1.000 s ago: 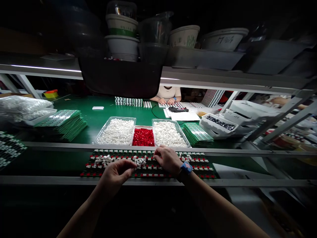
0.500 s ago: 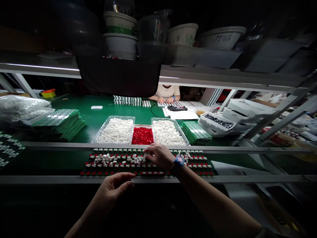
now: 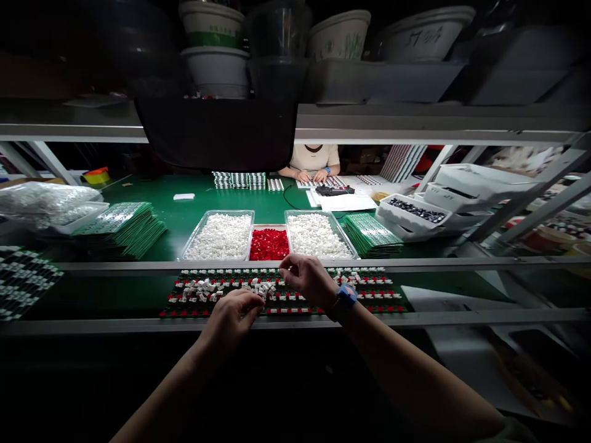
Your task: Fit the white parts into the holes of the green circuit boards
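Observation:
A long green circuit board panel lies between two metal rails, set with rows of white and red connectors. Loose white connectors are heaped on its left half. My left hand hovers over the panel's near edge, fingers pinched together at a small white connector. My right hand, with a blue watch on the wrist, rests over the panel's middle, fingertips pinched near the far row; what they hold is too small to make out.
Behind the far rail stand two clear trays of white connectors with a red-connector tray between them. Stacks of green boards flank them. Another person's hands work across the table. Bowls and bins fill the overhead shelf.
My left hand has moved forward from below the near rail onto the panel's edge and pinched shut. My right hand shifted slightly right. The view tilted down a little.

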The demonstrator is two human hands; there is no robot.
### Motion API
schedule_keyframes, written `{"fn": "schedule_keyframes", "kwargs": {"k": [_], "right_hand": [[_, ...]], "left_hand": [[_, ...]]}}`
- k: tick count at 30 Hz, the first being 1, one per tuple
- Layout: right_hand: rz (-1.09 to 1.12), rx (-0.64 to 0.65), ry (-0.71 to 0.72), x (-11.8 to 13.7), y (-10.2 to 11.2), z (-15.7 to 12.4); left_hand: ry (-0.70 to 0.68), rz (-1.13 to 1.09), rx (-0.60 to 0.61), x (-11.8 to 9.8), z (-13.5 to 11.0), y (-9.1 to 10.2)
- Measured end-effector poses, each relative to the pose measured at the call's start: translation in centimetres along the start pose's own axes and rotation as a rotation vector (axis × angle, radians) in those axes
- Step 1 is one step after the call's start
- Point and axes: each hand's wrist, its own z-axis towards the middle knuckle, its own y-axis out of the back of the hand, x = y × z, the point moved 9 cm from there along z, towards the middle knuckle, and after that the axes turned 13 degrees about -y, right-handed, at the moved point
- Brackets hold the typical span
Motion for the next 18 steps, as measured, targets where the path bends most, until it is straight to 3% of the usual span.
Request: {"fn": "schedule_keyframes", "kwargs": {"k": [3, 11, 18], "right_hand": [[0.037, -0.009, -0.023, -0.3, 1.0, -0.8], [0.022, -0.009, 0.017, -1.2, 1.5, -2.2], [0.036, 0.039, -0.012, -1.7, 1.0, -2.4]], "left_hand": [[-0.099, 0.134, 0.070, -0.7, 0.7, -0.8], [-0.138, 0.335, 0.217, -1.8, 1.4, -1.8], [-0.162, 0.319, 0.226, -1.9, 1.6, -1.9]]}}
